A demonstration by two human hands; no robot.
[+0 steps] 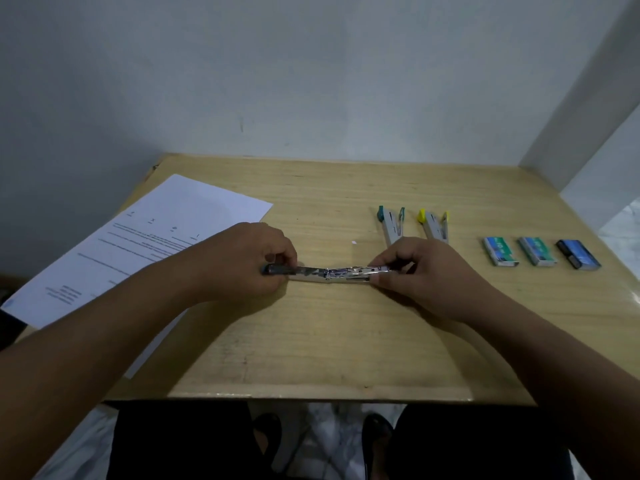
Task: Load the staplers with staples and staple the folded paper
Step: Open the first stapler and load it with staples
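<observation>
Holding: I have an opened stapler stretched flat between my two hands, low over the middle of the wooden surface.
Left hand: my left hand curls its fingers round the dark-tipped end of the stapler.
Right hand: my right hand pinches the other, metal end, thumb below and fingers on top.
Hinge: the shiny middle part shows bare between my hands.
Other staplers: a green-tipped stapler and a yellow-tipped stapler lie just beyond my right hand, side by side, both spread open; my knuckles cover their near ends.
Staple boxes: three small boxes in a row to the right, two teal boxes and one darker blue box.
Paper: printed paper lies at the left, my left forearm crossing over it.
Count: three staplers, three boxes; I cannot tell how many sheets.
</observation>
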